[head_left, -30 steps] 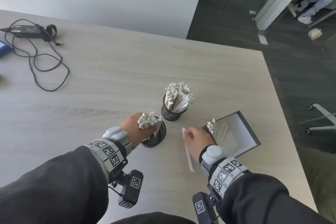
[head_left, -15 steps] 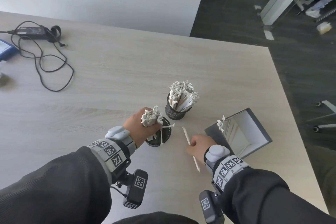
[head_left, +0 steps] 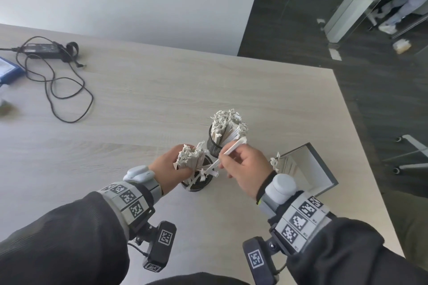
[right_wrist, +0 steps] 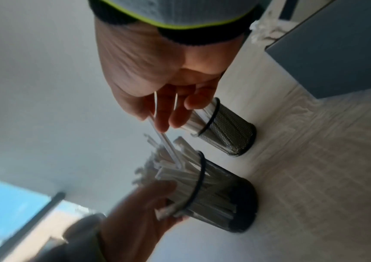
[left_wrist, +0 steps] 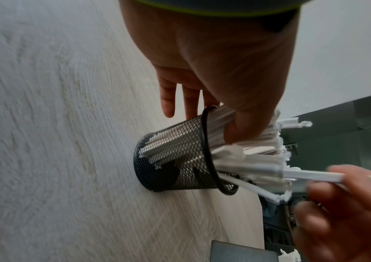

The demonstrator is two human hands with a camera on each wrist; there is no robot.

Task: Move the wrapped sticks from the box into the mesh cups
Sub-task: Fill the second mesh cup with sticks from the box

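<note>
Two black mesh cups stand mid-table. The far cup (head_left: 214,144) is packed with wrapped sticks (head_left: 229,122). My left hand (head_left: 179,165) grips a bundle of wrapped sticks (head_left: 190,159) standing in the near cup (head_left: 196,184), with its thumb (left_wrist: 240,127) pressing them above the rim. My right hand (head_left: 223,162) pinches a single wrapped stick (head_left: 232,148), tilted, its lower end among the sticks at the near cup's mouth (right_wrist: 166,143). The open grey box (head_left: 324,176) lies to the right with a few sticks (head_left: 275,163) at its near-left corner.
A black power adapter with a looped cable (head_left: 46,48) lies at the far left, beside a blue object (head_left: 8,71) at the frame edge. The table's right edge (head_left: 370,157) drops to dark floor with a chair base (head_left: 412,146).
My right hand has lifted the single stick off the table and carried it left to the near cup. My left hand has kept its hold on the bundle.
</note>
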